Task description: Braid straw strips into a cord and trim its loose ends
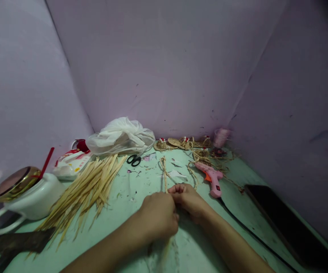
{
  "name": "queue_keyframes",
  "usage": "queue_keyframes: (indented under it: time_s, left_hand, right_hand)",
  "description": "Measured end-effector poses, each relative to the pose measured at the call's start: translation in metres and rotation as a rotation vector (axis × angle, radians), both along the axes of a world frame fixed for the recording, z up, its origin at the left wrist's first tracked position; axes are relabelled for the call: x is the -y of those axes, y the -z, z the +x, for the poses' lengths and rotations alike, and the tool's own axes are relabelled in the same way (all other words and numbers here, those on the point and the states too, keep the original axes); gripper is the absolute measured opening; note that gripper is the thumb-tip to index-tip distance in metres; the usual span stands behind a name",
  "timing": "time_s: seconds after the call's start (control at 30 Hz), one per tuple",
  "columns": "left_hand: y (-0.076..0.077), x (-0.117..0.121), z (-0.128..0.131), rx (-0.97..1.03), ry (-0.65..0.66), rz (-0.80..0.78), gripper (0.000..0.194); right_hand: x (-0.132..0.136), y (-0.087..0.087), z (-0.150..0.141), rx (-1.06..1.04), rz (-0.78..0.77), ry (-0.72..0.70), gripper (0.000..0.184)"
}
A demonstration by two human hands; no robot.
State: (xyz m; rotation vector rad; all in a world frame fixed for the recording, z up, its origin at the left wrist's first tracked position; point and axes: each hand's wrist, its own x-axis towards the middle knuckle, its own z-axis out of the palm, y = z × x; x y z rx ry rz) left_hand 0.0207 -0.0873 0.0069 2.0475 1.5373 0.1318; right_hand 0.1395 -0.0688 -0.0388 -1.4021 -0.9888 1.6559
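Near the middle of the table, my left hand (160, 214) is closed in a fist around a twisted straw cord (165, 178). Close against it, my right hand (188, 201) pinches the same cord with thumb and fingertips. The cord's looped upper end lies away from me on the tabletop, and a blurred tail hangs below my left hand. My fingers hide the stretch between. A bundle of dry flat straw strips (90, 187) lies left of my hands. To the right rests a pink glue gun (211, 177) with an orange trigger.
Black-handled scissors (134, 160) and a white plastic bag (121, 136) lie at the back. Woven straw pieces with red and white beads (178, 143) line the wall. A white mug (40, 197) stands left, a dark hammer-like tool (18, 242) before it. Right are a black cable (246, 227) and dark slab (289, 227).
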Motion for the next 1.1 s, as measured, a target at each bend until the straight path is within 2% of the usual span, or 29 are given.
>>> queue_keyframes:
  time_s: [0.03, 0.1, 0.13, 0.2, 0.3, 0.37, 0.5, 0.57, 0.7, 0.83, 1.1]
  left_hand:
    - [-0.003, -0.007, -0.005, 0.062, -0.056, -0.024, 0.012]
    - [-0.006, -0.021, -0.015, 0.267, -0.275, -0.146, 0.016]
    - [-0.006, -0.027, -0.019, 0.325, -0.31, -0.199, 0.017]
    - [-0.003, -0.035, -0.022, 0.414, -0.322, -0.329, 0.015]
    - [0.007, -0.037, -0.018, 0.507, -0.257, -0.502, 0.013]
    - [0.014, -0.035, -0.015, 0.555, -0.263, -0.555, 0.015]
    - [0.023, -0.033, -0.009, 0.546, -0.344, -0.501, 0.007]
    - [0.026, -0.032, -0.007, 0.542, -0.375, -0.455, 0.01]
    - [0.027, -0.031, -0.004, 0.584, -0.366, -0.436, 0.01]
    - [0.03, -0.032, -0.006, 0.624, -0.317, -0.445, 0.007]
    - [0.04, -0.026, -0.007, 0.703, -0.28, -0.423, 0.013]
  right_hand:
    - [0.0, -0.001, 0.001, -0.012, -0.007, -0.015, 0.018]
    - [0.0, -0.003, 0.004, -0.037, -0.023, -0.053, 0.02]
    - [0.0, -0.004, 0.006, -0.049, -0.028, -0.069, 0.021]
    - [0.0, -0.004, 0.008, -0.069, -0.026, -0.089, 0.024]
    - [-0.001, -0.003, 0.01, -0.073, -0.004, -0.107, 0.028]
    - [-0.002, -0.002, 0.009, -0.054, 0.021, -0.119, 0.027]
    - [-0.003, 0.001, 0.006, 0.045, 0.117, -0.124, 0.016]
    - [-0.004, 0.004, 0.006, 0.119, 0.17, -0.111, 0.011]
    - [-0.005, 0.006, 0.008, 0.218, 0.221, -0.079, 0.01]
    - [-0.005, 0.004, 0.01, 0.212, 0.174, -0.09, 0.01]
    - [-0.007, 0.003, 0.019, 0.153, 0.045, -0.121, 0.014]
